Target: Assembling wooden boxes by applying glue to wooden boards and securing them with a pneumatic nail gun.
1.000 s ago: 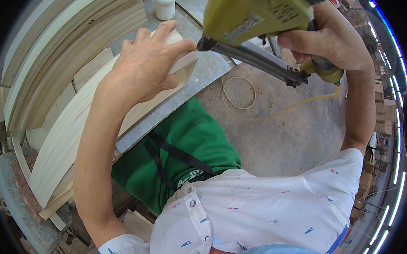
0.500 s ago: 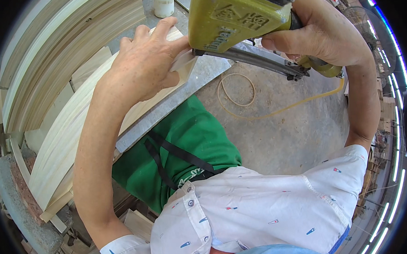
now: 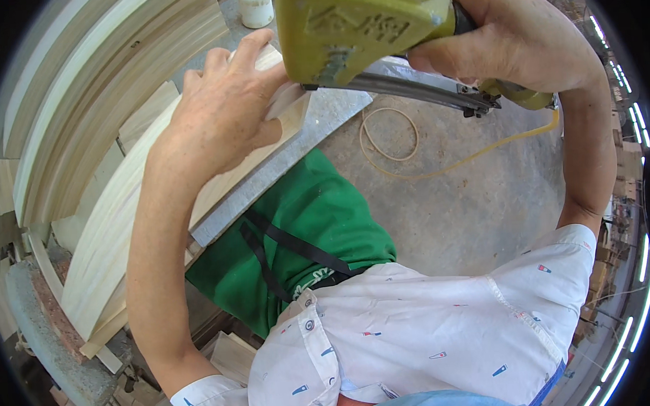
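Observation:
My left hand (image 3: 220, 117) lies across the far end of a pale, curved wooden board (image 3: 112, 234). Its fingers reach over the top towards the far edge, with the thumb on the near side, so it grips the board. In my right hand (image 3: 517, 38) is the handle of a yellow-green nail gun (image 3: 365, 31), its dark magazine slanting down to the right. The gun's nose is close beside my left forefinger, over the end of the board; whether it touches the wood I cannot tell. Under the board lies a grey metal plate (image 3: 339, 104).
Several curved wooden boards (image 3: 89, 126) stand stacked at the far left. A white bottle (image 3: 256, 8) stands behind my left hand. From the gun, a yellowish air hose (image 3: 483, 158) runs to a loop on the concrete floor. A worn grey block (image 3: 51, 331) is at the left.
The nail gun and my right hand have shifted slightly up and left in the picture. My left hand keeps its place on the board. The whole view has turned a little.

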A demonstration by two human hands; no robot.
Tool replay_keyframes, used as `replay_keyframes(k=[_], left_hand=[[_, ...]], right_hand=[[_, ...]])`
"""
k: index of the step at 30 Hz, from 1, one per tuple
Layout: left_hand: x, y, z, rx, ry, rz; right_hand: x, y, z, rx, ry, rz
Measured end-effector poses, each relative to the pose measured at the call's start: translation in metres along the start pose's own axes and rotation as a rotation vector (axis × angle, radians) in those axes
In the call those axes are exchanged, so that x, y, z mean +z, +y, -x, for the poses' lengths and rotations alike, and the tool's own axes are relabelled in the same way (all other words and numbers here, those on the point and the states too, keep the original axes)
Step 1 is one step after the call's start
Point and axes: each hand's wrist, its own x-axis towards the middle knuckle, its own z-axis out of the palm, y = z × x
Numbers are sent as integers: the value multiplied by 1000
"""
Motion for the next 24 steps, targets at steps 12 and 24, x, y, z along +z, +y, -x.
replay_keyframes(k=[12, 24], left_hand=[[-25, -5, -17, -17, -51, 265], [-20, -50, -45, -393, -71, 969]], right_hand=[[69, 131, -50, -206, 338, -695], [98, 169, -74, -352, 539, -784]])
